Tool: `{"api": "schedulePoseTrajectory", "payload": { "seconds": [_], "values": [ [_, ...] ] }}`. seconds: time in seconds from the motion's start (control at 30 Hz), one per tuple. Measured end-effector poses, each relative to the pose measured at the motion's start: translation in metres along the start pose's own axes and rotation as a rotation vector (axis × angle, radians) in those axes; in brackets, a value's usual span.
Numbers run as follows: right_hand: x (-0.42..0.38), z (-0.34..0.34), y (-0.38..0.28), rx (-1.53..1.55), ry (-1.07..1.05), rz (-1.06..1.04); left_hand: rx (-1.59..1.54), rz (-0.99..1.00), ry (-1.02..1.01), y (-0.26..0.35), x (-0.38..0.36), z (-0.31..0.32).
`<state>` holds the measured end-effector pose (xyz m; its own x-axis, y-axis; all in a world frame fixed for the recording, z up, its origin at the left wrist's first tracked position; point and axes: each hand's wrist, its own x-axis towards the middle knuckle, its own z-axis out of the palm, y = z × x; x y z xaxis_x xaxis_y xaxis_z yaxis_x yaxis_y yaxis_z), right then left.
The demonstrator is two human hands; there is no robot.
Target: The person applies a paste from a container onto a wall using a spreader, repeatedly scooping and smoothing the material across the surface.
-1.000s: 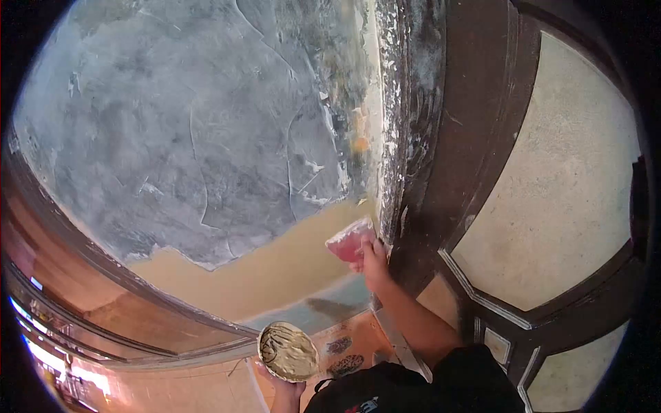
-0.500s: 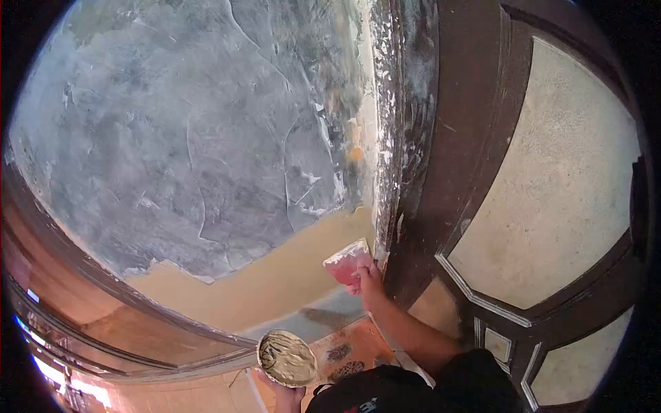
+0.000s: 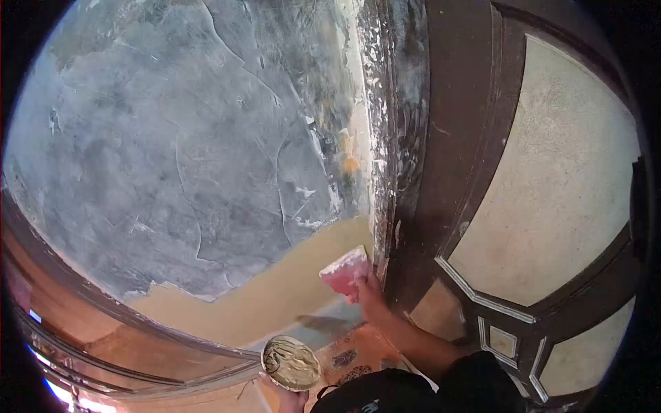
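Observation:
My right hand (image 3: 367,292) is closed around a pink putty spreader (image 3: 342,274) with pale putty along its upper edge. The spreader lies at the wall, over the smooth tan strip (image 3: 234,310) below the grey, rough-plastered area (image 3: 200,151), close to the dark wooden frame. Low in view, my left hand (image 3: 292,398) holds a round bowl (image 3: 318,377) from beneath, its fingers partly hidden. Thick cream-coloured putty (image 3: 292,361) with streaks fills the bowl. A shadow falls on the wall between spreader and bowl.
To the right stands dark brown woodwork (image 3: 458,131) with a large cream panel (image 3: 558,179) and smaller ones. White flecks mark the frame edge (image 3: 377,103) beside the plaster. A wooden ledge (image 3: 138,330) curves along the lower left. Patterned orange flooring (image 3: 372,344) shows below.
The view has shifted slightly, so the wall appears lower and further left. The spreader stays near the same corner of the tan strip, tilted a little differently. Both hands keep their holds.

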<state>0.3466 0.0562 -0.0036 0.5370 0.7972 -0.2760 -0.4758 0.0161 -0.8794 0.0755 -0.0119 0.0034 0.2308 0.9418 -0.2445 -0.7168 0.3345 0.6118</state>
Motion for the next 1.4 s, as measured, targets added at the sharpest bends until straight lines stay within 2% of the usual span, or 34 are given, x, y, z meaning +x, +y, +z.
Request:
{"api": "schedulePoseTrajectory", "payload": {
  "seconds": [0.07, 0.1, 0.2, 0.27, 0.37, 0.4, 0.5, 0.6, 0.67, 0.77, 0.83, 0.87, 0.93, 0.97, 1.03, 1.13, 1.3, 1.33, 1.37, 1.4],
  "values": [
    [-0.002, 0.019, -0.039, 0.129, -0.053, -0.22, 0.001, -0.053, 0.066, 0.0, 0.001, -0.004],
    [-0.002, 0.026, -0.058, 0.13, -0.08, -0.262, 0.032, -0.042, 0.026, 0.001, 0.002, -0.003],
    [0.015, 0.025, -0.065, 0.032, -0.001, -0.168, 0.026, -0.085, 0.02, 0.002, 0.004, -0.003],
    [0.018, 0.008, -0.031, 0.062, 0.008, -0.208, 0.033, -0.075, -0.003, 0.003, 0.006, 0.0],
    [0.0, -0.015, 0.006, 0.037, 0.086, 0.007, 0.036, -0.053, -0.051, 0.003, 0.005, 0.002],
    [0.004, -0.016, 0.005, 0.037, 0.083, 0.004, 0.031, -0.032, -0.088, 0.003, 0.007, 0.003],
    [0.003, -0.01, -0.026, 0.05, -0.002, -0.231, 0.068, -0.065, -0.077, 0.003, 0.007, 0.001],
    [0.012, 0.01, -0.075, 0.048, -0.045, -0.237, 0.077, -0.081, -0.074, 0.0, 0.011, 0.004],
    [0.033, 0.002, -0.06, 0.035, -0.073, -0.261, 0.072, -0.096, -0.059, -0.001, 0.012, 0.007],
    [0.026, -0.017, -0.011, -0.095, -0.027, -0.1, 0.076, -0.075, -0.087, -0.002, 0.013, 0.006],
    [0.021, -0.036, 0.035, -0.114, -0.064, 0.166, 0.056, -0.074, -0.046, -0.001, 0.014, 0.011],
    [0.015, -0.035, 0.037, -0.116, -0.065, 0.164, 0.054, -0.073, -0.046, -0.001, 0.014, 0.012],
    [0.008, -0.03, 0.038, 0.068, -0.023, 0.063, 0.042, -0.065, -0.019, 0.0, 0.017, 0.014],
    [0.007, -0.022, 0.02, 0.17, -0.1, -0.061, 0.073, -0.054, -0.027, -0.002, 0.019, 0.009],
    [0.003, 0.006, -0.034, 0.231, -0.119, -0.169, 0.103, -0.082, -0.032, 0.0, 0.02, 0.008],
    [0.014, 0.02, -0.072, 0.119, -0.115, -0.216, 0.152, -0.117, -0.043, -0.002, 0.019, 0.016],
    [0.017, -0.013, 0.015, 0.062, -0.047, -0.095, 0.167, -0.095, -0.052, -0.001, 0.017, 0.021],
    [0.009, -0.024, 0.027, 0.036, -0.052, -0.003, 0.168, -0.089, -0.05, -0.001, 0.018, 0.016],
    [0.007, -0.028, 0.031, 0.008, -0.058, 0.086, 0.136, -0.081, -0.03, -0.002, 0.021, 0.011],
    [0.002, -0.019, 0.017, 0.006, -0.063, 0.087, 0.104, -0.077, -0.008, -0.002, 0.022, 0.013]
  ]
}}
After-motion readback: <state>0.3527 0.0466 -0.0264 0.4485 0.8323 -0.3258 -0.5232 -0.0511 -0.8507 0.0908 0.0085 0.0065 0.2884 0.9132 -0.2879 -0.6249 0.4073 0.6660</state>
